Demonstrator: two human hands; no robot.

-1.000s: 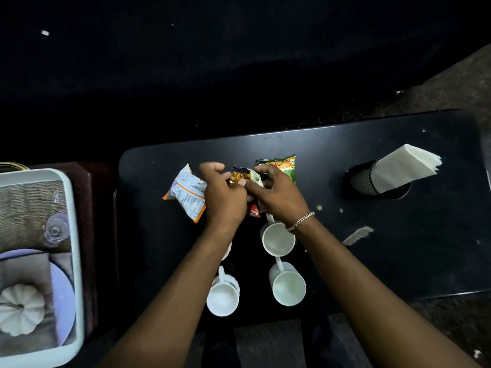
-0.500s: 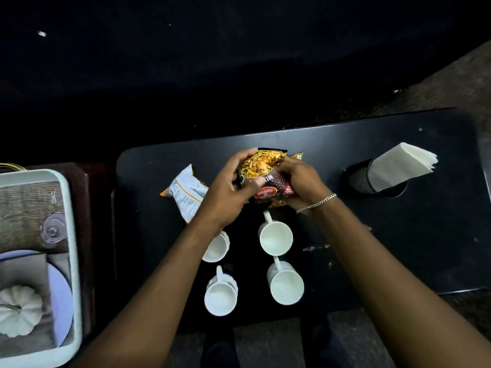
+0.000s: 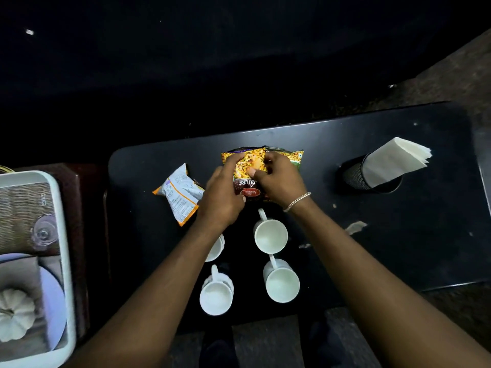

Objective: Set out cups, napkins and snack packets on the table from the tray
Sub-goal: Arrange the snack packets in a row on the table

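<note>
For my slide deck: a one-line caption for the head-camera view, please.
Both hands, left hand and right hand, hold a snack packet over the black table beyond four white cups.

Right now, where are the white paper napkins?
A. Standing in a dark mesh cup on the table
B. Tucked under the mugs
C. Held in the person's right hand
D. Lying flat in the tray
A. The white napkins stick up, tilted, out of the dark mesh cup at the right side of the table, away from both hands.
</note>
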